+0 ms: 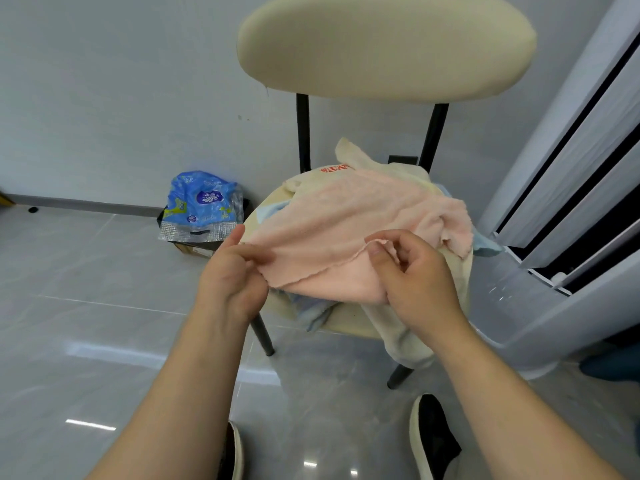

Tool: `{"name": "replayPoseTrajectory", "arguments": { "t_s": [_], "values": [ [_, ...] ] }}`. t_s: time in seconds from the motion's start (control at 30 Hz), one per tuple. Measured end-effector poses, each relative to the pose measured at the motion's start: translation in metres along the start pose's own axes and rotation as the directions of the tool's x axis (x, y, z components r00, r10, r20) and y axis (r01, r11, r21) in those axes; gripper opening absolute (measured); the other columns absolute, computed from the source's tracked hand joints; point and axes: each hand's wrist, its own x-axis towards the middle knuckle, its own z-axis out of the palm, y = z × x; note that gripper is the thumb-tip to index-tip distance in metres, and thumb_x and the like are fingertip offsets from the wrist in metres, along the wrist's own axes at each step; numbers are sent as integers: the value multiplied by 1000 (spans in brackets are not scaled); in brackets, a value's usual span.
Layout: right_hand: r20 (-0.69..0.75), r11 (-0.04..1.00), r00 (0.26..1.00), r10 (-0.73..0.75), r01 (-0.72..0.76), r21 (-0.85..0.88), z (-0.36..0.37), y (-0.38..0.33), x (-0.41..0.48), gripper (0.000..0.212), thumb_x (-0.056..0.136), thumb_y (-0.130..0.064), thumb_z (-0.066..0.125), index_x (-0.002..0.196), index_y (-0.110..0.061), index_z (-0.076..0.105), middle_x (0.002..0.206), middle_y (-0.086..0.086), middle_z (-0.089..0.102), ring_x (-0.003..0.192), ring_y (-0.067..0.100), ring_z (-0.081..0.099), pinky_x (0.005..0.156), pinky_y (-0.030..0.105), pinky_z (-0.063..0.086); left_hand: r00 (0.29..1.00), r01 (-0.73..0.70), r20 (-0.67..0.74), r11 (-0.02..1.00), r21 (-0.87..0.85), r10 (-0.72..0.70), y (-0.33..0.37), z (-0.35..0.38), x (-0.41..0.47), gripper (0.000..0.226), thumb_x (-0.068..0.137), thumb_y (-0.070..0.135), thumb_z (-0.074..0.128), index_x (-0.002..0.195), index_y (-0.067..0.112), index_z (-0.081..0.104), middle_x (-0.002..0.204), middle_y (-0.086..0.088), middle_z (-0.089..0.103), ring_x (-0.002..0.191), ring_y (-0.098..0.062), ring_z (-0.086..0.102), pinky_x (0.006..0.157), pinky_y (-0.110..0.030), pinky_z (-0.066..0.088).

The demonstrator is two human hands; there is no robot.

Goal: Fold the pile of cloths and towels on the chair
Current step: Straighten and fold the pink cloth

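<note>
1. Two hands work one pink cloth [346, 220], topmost of the pile on the chair [346, 325] seat.
2. Left hand [232, 271] pinches its edge at 8 o'clock, thumb on top; right hand [415, 278] pinches the corner at 4 o'clock, fingers curled.
3. Cloth looks thin, limp and light, with a frayed hem; likely sags unless held taut.
4. Cream towel [398, 337] droops off the seat at 5 o'clock, blue cloth [315, 317] at 7.
5. Best hold: the two near corners.
</note>
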Motion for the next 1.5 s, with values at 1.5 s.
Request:
{"name": "replayPoseTrajectory", "arguments": {
  "t_s": [1.5],
  "values": [
    [158, 981, 987, 21, 10, -195, 6, 4, -6, 23, 80, -21, 80, 68, -23, 60, 62, -11, 62, 58, 5, 54, 56, 25, 46, 581, -759, 526, 179, 626, 621, -20, 19, -23, 6, 84, 35, 75, 88, 30, 75, 86, 16, 71, 83, 0, 63, 71, -16, 43]
  ]
}}
